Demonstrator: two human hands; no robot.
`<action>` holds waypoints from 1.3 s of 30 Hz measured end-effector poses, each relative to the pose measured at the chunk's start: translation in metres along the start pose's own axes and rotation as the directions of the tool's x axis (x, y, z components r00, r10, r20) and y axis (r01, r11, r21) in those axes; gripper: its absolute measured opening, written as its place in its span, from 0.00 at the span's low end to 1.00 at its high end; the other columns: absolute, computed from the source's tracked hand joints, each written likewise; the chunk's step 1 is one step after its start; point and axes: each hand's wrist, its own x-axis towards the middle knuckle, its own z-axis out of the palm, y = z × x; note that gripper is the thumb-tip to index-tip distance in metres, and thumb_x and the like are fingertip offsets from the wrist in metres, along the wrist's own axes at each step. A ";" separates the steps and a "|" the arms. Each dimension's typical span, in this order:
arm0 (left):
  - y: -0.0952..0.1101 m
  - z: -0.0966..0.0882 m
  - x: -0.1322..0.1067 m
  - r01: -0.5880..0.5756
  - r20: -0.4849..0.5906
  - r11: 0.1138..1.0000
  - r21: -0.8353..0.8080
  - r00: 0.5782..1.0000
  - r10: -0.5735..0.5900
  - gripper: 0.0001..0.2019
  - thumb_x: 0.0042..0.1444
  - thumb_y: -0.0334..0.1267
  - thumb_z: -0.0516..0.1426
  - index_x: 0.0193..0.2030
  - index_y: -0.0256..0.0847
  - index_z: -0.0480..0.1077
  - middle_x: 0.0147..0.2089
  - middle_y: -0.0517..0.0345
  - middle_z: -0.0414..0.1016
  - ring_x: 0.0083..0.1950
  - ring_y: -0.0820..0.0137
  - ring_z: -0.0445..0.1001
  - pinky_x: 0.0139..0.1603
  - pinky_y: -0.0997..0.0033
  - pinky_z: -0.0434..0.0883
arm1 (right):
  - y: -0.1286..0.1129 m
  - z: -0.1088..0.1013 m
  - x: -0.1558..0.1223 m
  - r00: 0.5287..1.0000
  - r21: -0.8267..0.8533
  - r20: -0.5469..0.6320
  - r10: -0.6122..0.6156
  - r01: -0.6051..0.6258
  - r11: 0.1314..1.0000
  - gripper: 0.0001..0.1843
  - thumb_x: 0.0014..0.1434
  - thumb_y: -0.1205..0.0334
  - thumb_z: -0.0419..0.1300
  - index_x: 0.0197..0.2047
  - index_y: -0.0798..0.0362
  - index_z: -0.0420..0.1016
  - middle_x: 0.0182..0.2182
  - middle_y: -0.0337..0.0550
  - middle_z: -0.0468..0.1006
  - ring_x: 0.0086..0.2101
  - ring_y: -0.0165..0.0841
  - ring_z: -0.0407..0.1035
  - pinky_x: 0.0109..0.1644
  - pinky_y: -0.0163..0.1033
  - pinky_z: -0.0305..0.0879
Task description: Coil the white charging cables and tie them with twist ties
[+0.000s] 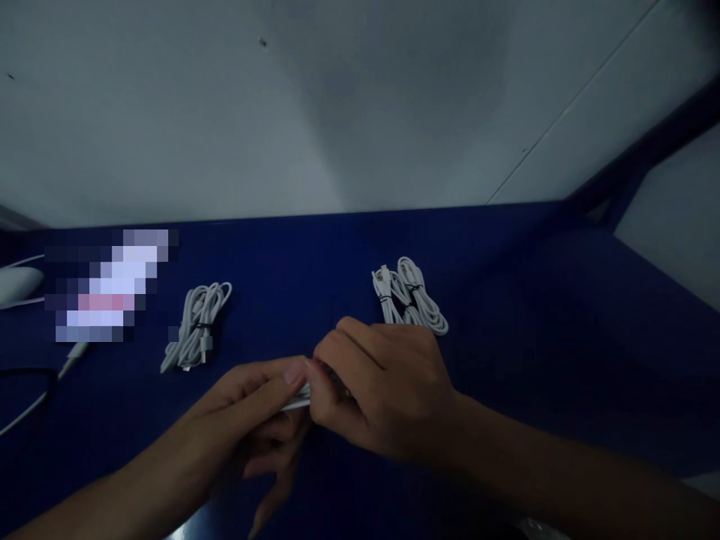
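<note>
Near the front middle of the blue table, my left hand pinches a white cable between thumb and fingers, its lower fingers hanging loosely. My right hand is closed around the same cable from the other side, thumb against the left thumb. Most of the cable is hidden inside the hands. Just beyond my right hand lie white tied cable bundles, one with a plug end pointing up. To the left rests another coiled white cable bundle, held by a dark tie, its plug facing me.
A pixelated, bright-screened device lies at the left with a white cord running from its lower end. A white rounded object sits at the left edge. The pale wall rises behind the blue table.
</note>
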 end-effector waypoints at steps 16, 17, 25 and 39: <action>-0.009 -0.008 -0.004 0.014 -0.002 0.995 0.100 1.000 -0.014 0.25 0.78 0.58 0.55 0.33 0.44 0.70 0.26 0.66 0.60 0.23 0.73 0.63 0.25 0.75 0.75 | 0.000 0.000 -0.002 0.993 0.032 0.019 0.118 -0.118 0.992 0.25 0.77 0.67 0.56 0.24 0.52 0.67 0.18 0.31 0.64 0.19 0.24 0.52 0.20 0.36 0.49; -0.010 -0.008 -0.005 0.029 -0.025 0.993 0.114 0.999 -0.026 0.24 0.78 0.57 0.55 0.34 0.43 0.71 0.27 0.66 0.60 0.24 0.73 0.63 0.26 0.75 0.75 | 0.000 0.000 -0.002 0.992 0.043 0.027 0.121 -0.122 0.992 0.25 0.77 0.67 0.55 0.24 0.52 0.67 0.18 0.31 0.64 0.19 0.24 0.52 0.20 0.36 0.49; -0.011 -0.006 -0.006 0.074 -0.086 0.992 0.104 0.994 -0.065 0.22 0.76 0.59 0.58 0.39 0.43 0.77 0.27 0.67 0.61 0.23 0.72 0.60 0.26 0.72 0.75 | 0.004 -0.001 -0.002 0.979 0.170 0.157 0.132 -0.158 0.973 0.23 0.76 0.66 0.54 0.26 0.53 0.69 0.20 0.31 0.65 0.19 0.23 0.53 0.21 0.33 0.49; -0.012 -0.005 0.002 0.053 -0.024 0.998 0.017 0.998 -0.053 0.22 0.72 0.60 0.63 0.41 0.42 0.81 0.25 0.70 0.55 0.22 0.76 0.54 0.22 0.78 0.73 | 0.007 -0.001 -0.002 0.968 0.273 0.236 0.091 -0.155 0.949 0.23 0.76 0.67 0.53 0.27 0.57 0.72 0.22 0.31 0.64 0.20 0.23 0.54 0.23 0.34 0.50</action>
